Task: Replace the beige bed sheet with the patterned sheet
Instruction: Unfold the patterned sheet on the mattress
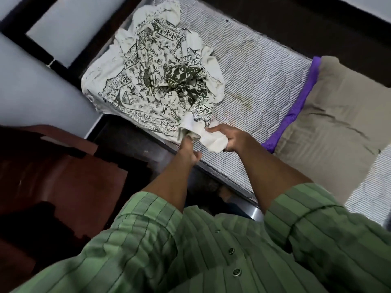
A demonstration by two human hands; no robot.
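Green striped shirt sleeves (148, 225) fill the foreground, and from them both arms reach to the near edge of the striped mattress (254, 66). His left hand (188, 151) has its fingers pushed up into a fold of the patterned sheet (152, 81), clutching it, while the right hand (228, 138), just beside it, is clenched round a white wad of the same cloth. Beyond the two grips the sheet lies crumpled in a heap across the mattress; off to the right of them sits the beige sheet (338, 106), bunched over a purple cloth (300, 98).

Two hands (209, 142), one patterned sheet (156, 81), one beige sheet (330, 115)
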